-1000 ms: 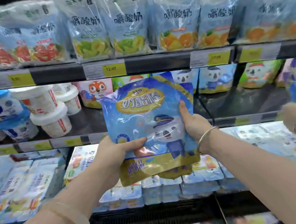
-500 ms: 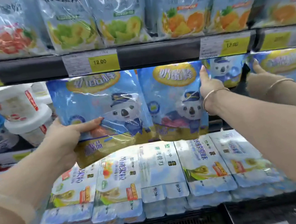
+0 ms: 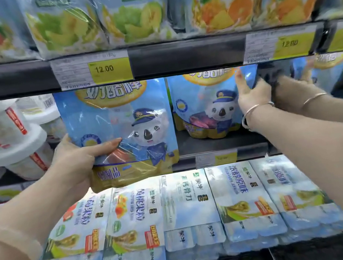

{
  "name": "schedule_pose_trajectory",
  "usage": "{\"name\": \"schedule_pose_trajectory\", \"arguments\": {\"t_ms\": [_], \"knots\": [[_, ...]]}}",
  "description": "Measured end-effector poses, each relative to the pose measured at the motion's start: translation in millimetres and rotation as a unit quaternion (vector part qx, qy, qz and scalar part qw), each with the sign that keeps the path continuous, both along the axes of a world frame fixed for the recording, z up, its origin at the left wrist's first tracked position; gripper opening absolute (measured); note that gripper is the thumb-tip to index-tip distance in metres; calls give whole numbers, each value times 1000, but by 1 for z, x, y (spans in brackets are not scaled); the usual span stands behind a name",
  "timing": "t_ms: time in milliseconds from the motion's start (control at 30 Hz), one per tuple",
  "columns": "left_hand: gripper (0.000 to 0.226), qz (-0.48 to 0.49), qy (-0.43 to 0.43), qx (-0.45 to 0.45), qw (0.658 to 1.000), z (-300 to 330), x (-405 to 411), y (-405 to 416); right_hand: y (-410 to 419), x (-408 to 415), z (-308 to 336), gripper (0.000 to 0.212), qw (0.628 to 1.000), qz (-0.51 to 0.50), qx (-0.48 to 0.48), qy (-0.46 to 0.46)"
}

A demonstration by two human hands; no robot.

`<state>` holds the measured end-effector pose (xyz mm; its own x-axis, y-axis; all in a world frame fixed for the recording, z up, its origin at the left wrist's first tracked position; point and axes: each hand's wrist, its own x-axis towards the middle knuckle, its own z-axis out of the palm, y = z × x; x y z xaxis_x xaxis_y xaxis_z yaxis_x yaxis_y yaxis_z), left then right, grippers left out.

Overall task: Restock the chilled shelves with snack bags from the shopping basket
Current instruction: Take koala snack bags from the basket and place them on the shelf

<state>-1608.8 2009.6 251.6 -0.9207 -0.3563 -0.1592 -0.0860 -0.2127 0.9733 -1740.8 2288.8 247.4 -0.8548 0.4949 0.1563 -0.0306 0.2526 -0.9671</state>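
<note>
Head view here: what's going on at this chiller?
A person is stocking the middle shelf with blue koala snack bags. The left hand grips one koala bag by its lower left corner, its bottom edge hanging just in front of the shelf lip. The right hand rests against the right edge of a second koala bag already standing on the shelf. Another person's braceleted arm reaches in beside it.

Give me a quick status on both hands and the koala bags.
Left hand grips a koala bag at its lower left corner, bottom edge overhanging the middle shelf. Right hand flat against second koala bag, standing on the shelf. White tubs crowd the left.
</note>
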Motion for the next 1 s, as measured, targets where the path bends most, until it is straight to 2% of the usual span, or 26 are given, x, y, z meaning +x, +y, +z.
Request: {"name": "schedule_pose_trajectory", "arguments": {"t_ms": [100,233,400,533,600,767,833,900,933,1000], "knots": [[66,7,3,2,1000,-5,0,0,-11,28,-27,82,996,2,68,-48],[58,-6,15,8,1000,-6,-1,2,-16,34,-39,89,975,5,182,-129],[47,-10,19,-7,1000,-9,-4,7,-8,10,-37,68,971,44,174,-156],[55,-22,22,3,1000,-13,-11,23,3,-5,-34,29,984,90,75,-132],[54,-31,24,10,999,-13,-16,31,7,-14,-33,13,987,89,55,-124],[47,-43,16,20,999,-13,-25,41,2,-25,-25,43,988,14,79,-130],[55,-45,20,19,999,-12,-27,43,-1,-26,-21,32,986,-3,86,-141],[58,-42,29,18,999,-12,-31,45,-1,-28,-19,10,985,-1,84,-151],[57,-36,33,16,999,-13,-32,45,-1,-30,-18,8,984,7,84,-158],[55,-22,38,7,999,-16,-36,43,-1,-28,-19,21,983,13,84,-162]]}}
